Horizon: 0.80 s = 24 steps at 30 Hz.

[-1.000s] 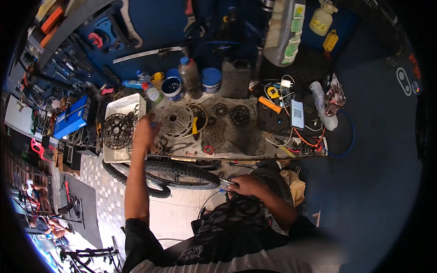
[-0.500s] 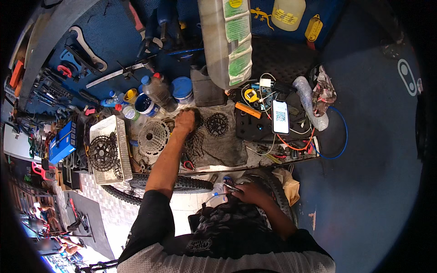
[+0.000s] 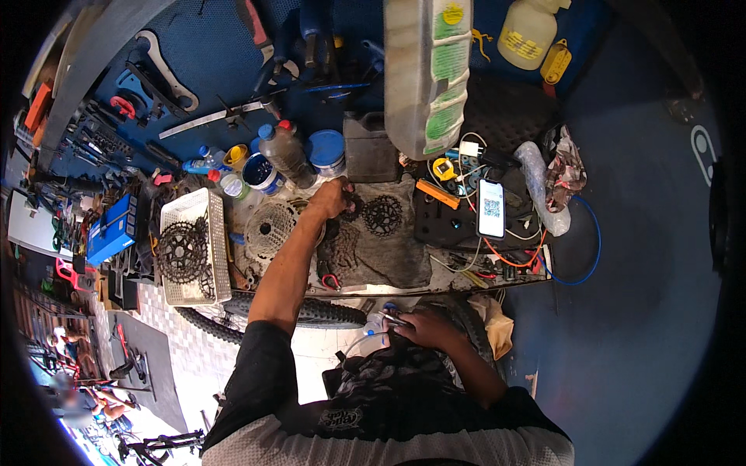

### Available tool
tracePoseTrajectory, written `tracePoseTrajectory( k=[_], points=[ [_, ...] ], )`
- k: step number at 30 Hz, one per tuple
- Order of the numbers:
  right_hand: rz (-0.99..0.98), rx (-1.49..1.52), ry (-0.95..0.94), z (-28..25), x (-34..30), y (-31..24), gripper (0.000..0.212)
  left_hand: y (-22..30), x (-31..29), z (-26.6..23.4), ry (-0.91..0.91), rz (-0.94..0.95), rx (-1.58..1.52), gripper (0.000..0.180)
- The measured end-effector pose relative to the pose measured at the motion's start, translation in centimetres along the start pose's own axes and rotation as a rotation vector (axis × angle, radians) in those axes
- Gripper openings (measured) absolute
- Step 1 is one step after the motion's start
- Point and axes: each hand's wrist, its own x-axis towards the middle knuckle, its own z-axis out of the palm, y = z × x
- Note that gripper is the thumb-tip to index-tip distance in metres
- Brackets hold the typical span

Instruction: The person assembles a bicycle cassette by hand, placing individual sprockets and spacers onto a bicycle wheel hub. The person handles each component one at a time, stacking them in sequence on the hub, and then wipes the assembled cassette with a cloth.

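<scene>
My left hand (image 3: 332,198) reaches over the bench with its fingers curled down at the far edge of a grey cloth. A small dark round part (image 3: 354,205) is right beside the fingertips; what lies under the fingers is hidden. To its right a black sprocket (image 3: 381,215) lies flat on the cloth (image 3: 400,264). Chain pieces (image 3: 350,247) are spread nearer me. A large silver cassette (image 3: 269,231) sits left of my forearm. Close to my body, my right hand (image 3: 430,328) is closed round a thin silvery tool (image 3: 395,319), whose kind I cannot make out.
A white basket (image 3: 224,268) with dark chainrings stands left. Bottles, a blue-lidded tub (image 3: 326,149) and a dark jug (image 3: 371,147) line the back. A large translucent container (image 3: 416,78) hangs in front. On the right are a lit phone (image 3: 490,208) and cables; a tyre (image 3: 330,313) is below.
The whole view has shifted, so the bench appears farther right. My left hand has moved slightly away from me, its fingers still curled. My right hand keeps its hold on the thin tool.
</scene>
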Motion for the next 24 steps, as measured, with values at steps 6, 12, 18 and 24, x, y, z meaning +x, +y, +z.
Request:
tracePoseTrajectory(
  k=[6, 12, 18, 24],
  points=[
    [0.012, 0.0, -0.063, 0.7, 0.0, 0.0, 0.051, -0.5, -0.5, -0.5, -0.072, -0.092, -0.098, 0.026],
    [-0.078, -0.017, 0.023, 2.2, 0.0, -0.3, 0.05, -1.7, -1.7, -0.3, 0.088, -0.096, -0.31, 0.02],
    [-0.1, -0.061, -0.031, 2.5, 0.2, -1.6, 0.049, 0.7, -6.3, -5.4, 0.185, -0.091, -0.678, 0.012],
    [-0.151, 0.031, 0.158, -0.8, 1.4, -5.2, 0.053, 2.4, -14.9, -5.1, 0.266, -0.21, -1.091, 0.015]
  ],
)
